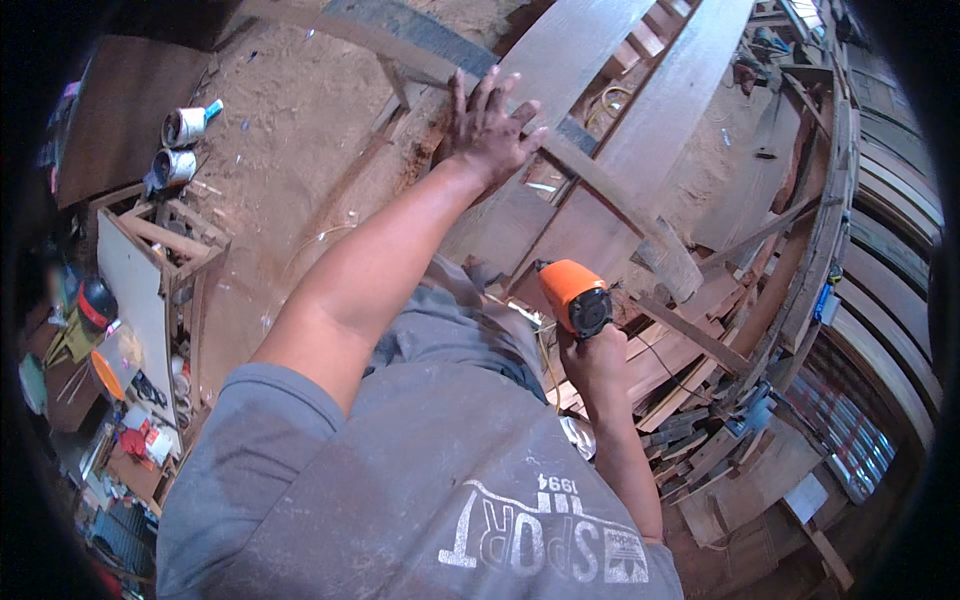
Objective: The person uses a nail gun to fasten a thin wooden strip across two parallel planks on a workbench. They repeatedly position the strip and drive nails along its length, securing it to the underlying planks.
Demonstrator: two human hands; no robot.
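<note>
My left hand [490,125] reaches far forward, fingers spread, and lies on the wood where a narrow crossbar [590,180] meets a wide plank [570,45]. It grips nothing. My right hand [595,365] is closed around the handle of an orange power drill [572,290] with a round black back end. The drill's dark nose points forward and left, over the near part of the wooden frame. Whether its tip touches wood, I cannot tell. A second long plank [690,90] runs alongside the first, with a gap between them.
Stacked boards [650,385] and offcuts lie to the right, beside a slatted wall [890,200]. On the left are two open cans [175,168], a wooden stand with a white panel [130,270] and a cluttered bench [130,460]. The floor [290,130] is dusty brown.
</note>
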